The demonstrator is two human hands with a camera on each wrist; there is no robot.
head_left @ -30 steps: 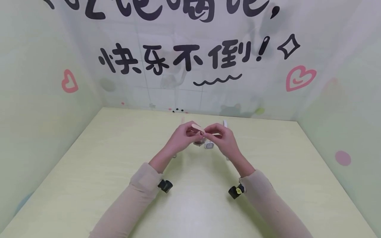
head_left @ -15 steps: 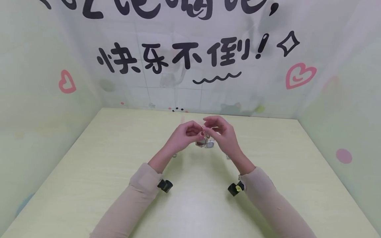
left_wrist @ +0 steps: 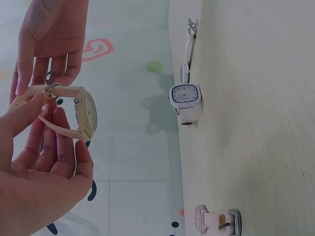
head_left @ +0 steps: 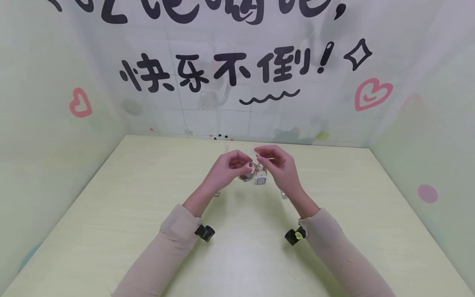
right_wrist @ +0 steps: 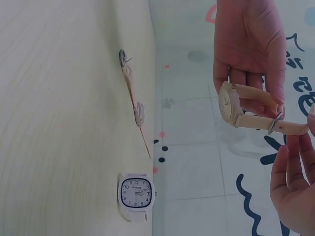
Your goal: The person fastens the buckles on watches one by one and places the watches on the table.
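Observation:
Both hands hold a pale peach wristwatch [left_wrist: 88, 114] in the air, its strap looped through a silver buckle [left_wrist: 50, 89]. My left hand [head_left: 230, 170] grips the strap beside the buckle, thumb on the near side. With thumb and fingers, my right hand [head_left: 280, 164] pinches the strap's free end [right_wrist: 294, 128]. The round face [right_wrist: 226, 104] hangs away from the fingers, side-on to the wrist cameras. In the head view the fingers partly hide the strap, and the face [head_left: 246, 177] hangs below them.
A white square-faced watch [right_wrist: 137, 192] stands on the table [head_left: 237, 247] near the back wall. To its left is a pink watch [right_wrist: 139, 114] with a silver buckle. Another white watch [left_wrist: 189, 48] lies to its right. Printed walls enclose the table's back and sides.
The right hand moved slightly up and away from the left, its fingers loosening and then pinching the strap end again. The strap tip no longer sticks up between the hands. The left hand barely moved.

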